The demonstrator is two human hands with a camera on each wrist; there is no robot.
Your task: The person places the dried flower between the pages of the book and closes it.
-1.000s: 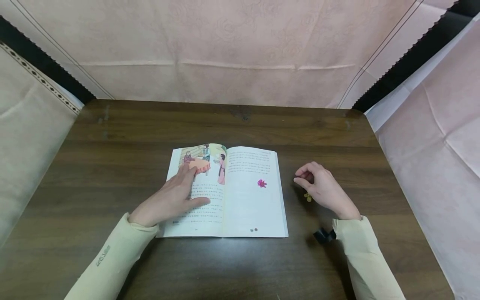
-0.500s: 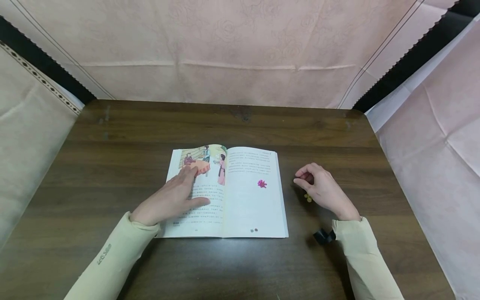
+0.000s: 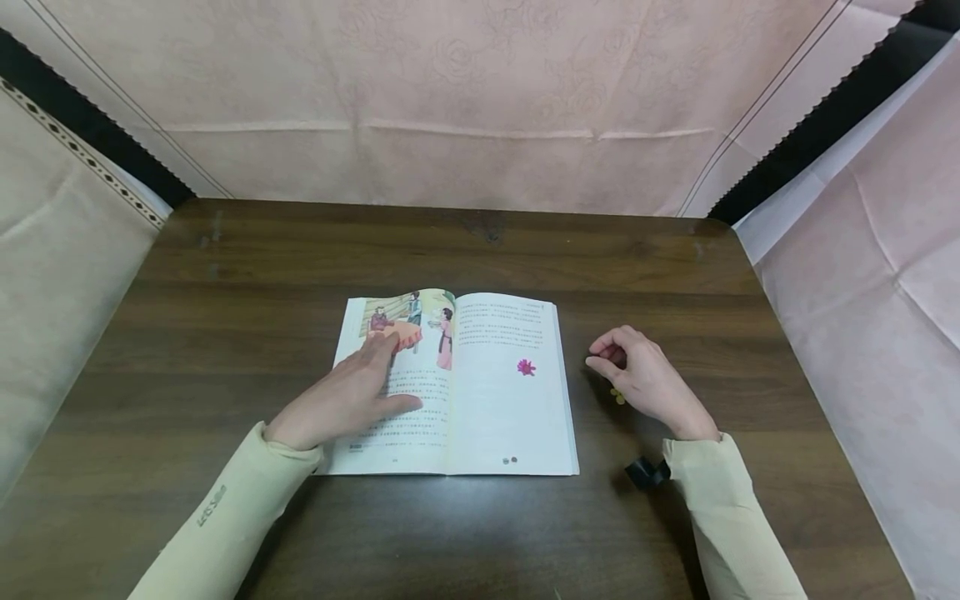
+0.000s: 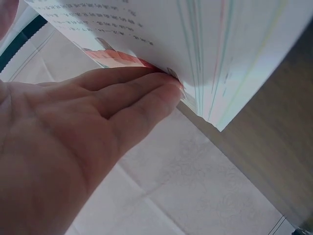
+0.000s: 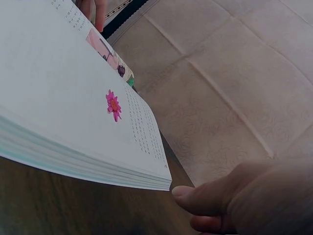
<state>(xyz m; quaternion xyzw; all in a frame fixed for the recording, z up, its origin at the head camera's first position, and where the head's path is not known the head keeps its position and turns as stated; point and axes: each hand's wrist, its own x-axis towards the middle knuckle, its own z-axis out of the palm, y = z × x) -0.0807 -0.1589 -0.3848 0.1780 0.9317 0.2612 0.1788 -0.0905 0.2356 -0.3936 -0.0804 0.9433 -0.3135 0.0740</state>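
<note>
An open book (image 3: pixel 495 417) lies on the brown table, with coloured pictures and text on its left page. My left hand (image 3: pixel 345 404) rests on that page with straight fingers; in the left wrist view its fingertips (image 4: pixel 168 88) touch the page near the block's edge. A small pink flower (image 3: pixel 526 367) lies flat on the right page, seen closer in the right wrist view. To the right of the book, my right hand (image 3: pixel 645 375) stays over the table with loosely curled fingers; nothing shows in them. A small yellow flower (image 3: pixel 618 397) is beside its thumb, partly hidden.
The dark wooden table (image 3: pixel 480 250) extends around the book. Pale cloth (image 3: pixel 450 100) borders it at the back and on both sides. A black wrist-camera piece (image 3: pixel 645 473) sits at the right cuff.
</note>
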